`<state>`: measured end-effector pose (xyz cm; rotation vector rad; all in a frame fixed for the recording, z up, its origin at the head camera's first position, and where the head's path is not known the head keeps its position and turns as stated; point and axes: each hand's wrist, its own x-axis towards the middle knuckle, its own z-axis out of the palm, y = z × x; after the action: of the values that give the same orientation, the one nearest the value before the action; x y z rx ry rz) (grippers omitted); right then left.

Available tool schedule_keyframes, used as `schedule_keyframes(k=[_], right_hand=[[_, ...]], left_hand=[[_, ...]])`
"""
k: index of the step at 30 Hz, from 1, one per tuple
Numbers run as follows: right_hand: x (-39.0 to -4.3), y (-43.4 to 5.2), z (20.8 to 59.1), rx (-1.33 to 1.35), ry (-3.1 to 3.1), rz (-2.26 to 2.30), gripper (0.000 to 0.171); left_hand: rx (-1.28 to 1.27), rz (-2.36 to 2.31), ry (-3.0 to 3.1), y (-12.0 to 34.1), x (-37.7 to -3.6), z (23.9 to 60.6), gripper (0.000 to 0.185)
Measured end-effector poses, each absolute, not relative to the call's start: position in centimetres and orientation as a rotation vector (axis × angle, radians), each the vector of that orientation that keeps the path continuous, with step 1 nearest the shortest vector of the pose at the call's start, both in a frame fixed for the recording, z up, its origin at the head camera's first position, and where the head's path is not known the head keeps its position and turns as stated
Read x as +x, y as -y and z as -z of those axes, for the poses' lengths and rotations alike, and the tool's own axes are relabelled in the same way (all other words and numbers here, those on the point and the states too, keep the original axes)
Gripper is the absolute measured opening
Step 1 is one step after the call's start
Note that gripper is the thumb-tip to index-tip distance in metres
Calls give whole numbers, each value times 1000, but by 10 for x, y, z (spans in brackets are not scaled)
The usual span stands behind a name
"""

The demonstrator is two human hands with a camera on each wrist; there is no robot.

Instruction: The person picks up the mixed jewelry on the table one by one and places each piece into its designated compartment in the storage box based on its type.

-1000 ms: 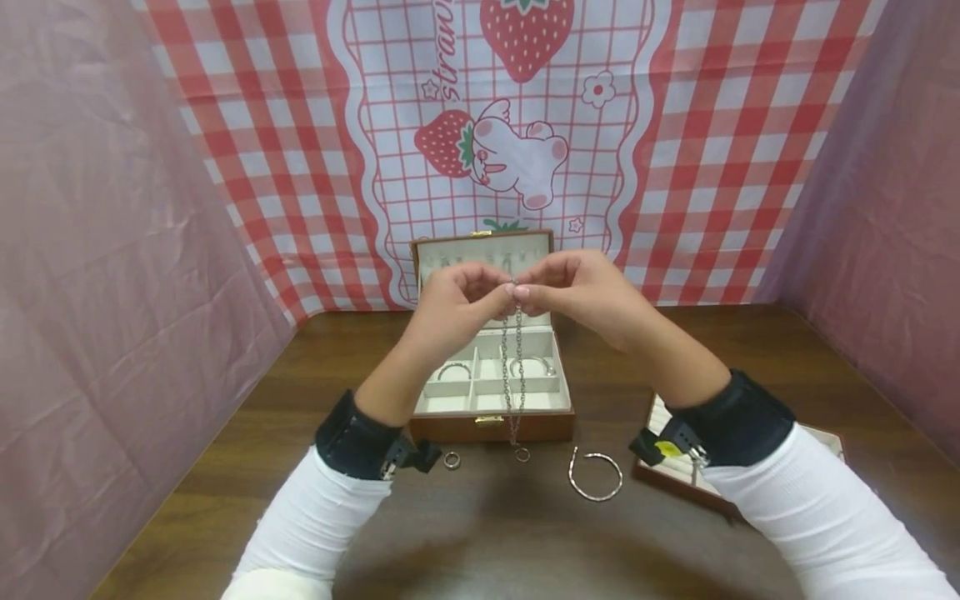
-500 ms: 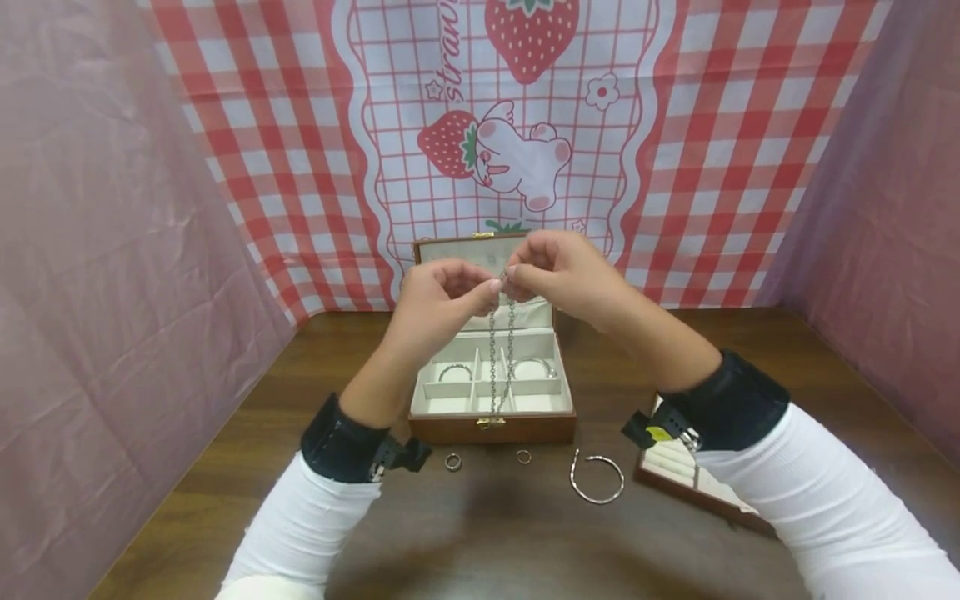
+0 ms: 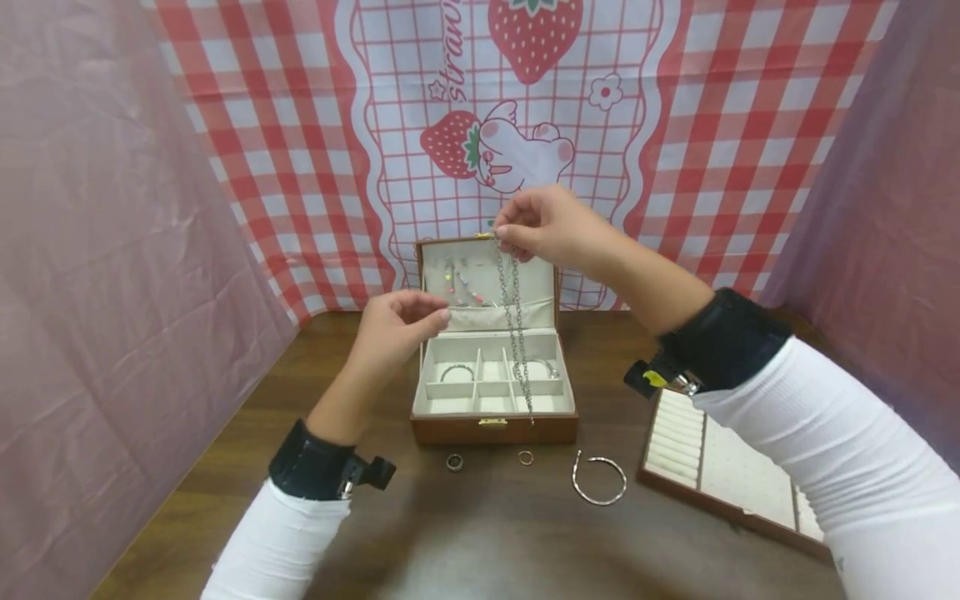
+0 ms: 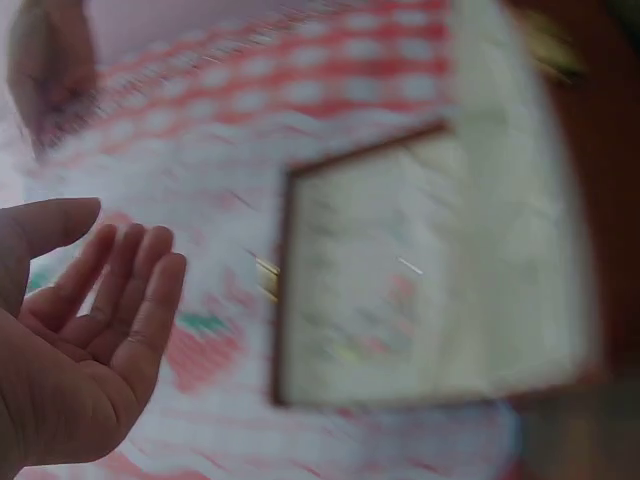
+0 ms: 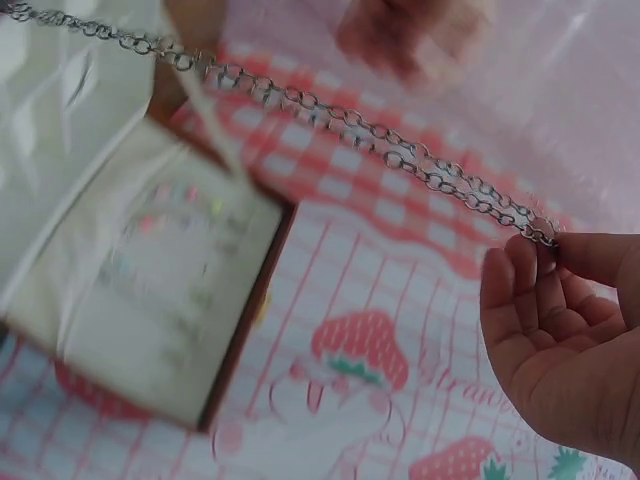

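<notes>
My right hand (image 3: 536, 225) is raised above the open brown jewelry box (image 3: 493, 427) and pinches the top of a silver chain necklace (image 3: 513, 321), which hangs doubled down over the box's cream compartments. The chain (image 5: 330, 115) also shows in the right wrist view, pinched at the fingertips (image 5: 545, 250). My left hand (image 3: 397, 325) hovers left of the box with loosely curled fingers and holds nothing; the left wrist view shows its relaxed fingers (image 4: 120, 290) beside the blurred box lid (image 4: 420, 270).
On the dark wooden table in front of the box lie a silver ring (image 3: 453, 462), a small copper ring (image 3: 525, 457) and a silver bangle (image 3: 597, 477). A ring display tray (image 3: 720, 475) sits at the right. Pink cloth walls and a strawberry checked backdrop enclose the table.
My left hand has let go of the chain and dropped to the left. My right hand has lifted the necklace higher, clear of the table, over the box.
</notes>
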<state>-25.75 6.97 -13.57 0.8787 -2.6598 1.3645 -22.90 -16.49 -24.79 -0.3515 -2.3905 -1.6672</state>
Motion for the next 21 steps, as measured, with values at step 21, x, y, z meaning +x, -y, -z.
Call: schedule_keyframes(k=[21], right_hand=[[-332,-97,130,679,2663,-1147,22]], left_hand=[[-24,2185,2801,216,-254,352,80]])
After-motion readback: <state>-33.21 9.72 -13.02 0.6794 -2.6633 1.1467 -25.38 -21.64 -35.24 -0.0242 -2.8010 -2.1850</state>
